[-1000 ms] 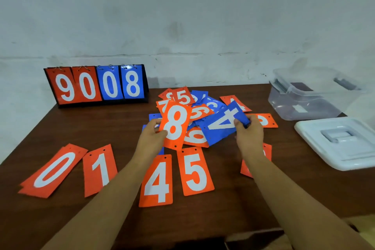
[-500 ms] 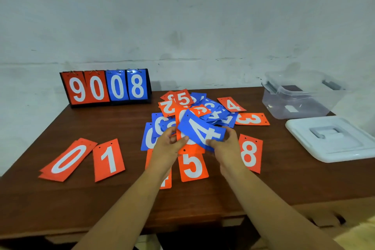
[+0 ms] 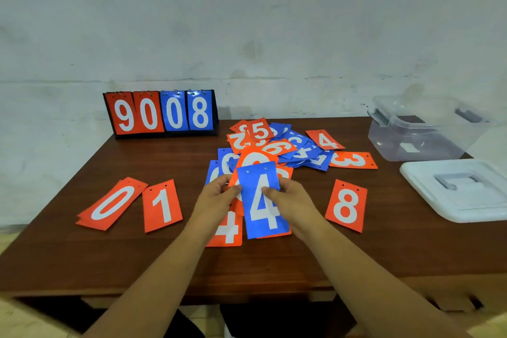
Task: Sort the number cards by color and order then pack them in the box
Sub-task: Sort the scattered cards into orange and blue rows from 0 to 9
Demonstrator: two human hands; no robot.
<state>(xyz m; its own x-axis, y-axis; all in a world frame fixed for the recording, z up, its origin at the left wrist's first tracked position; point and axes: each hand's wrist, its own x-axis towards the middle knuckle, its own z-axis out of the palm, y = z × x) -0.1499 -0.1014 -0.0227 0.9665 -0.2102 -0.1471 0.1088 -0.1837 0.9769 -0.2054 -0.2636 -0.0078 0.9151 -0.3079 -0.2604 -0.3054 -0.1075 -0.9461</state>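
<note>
Sorting looks barely begun. The left hand (image 3: 219, 195) and right hand (image 3: 292, 200) pinch a blue 4 card (image 3: 262, 200) by its edges, just above the tabletop (image 3: 109, 255). Orange cards 0 (image 3: 112, 203), 1 (image 3: 162, 206) and 8 (image 3: 346, 208) lie in front. The mixed pile (image 3: 277, 145) is unsorted, and no cards show in the box (image 3: 417, 137).

Your left hand (image 3: 216, 195) and right hand (image 3: 290, 197): both bare. Your left forearm (image 3: 153, 269) and right forearm (image 3: 365, 269): bare along the whole visible length, down to the lower frame edge. Finer marks too blurred to tell.
</note>
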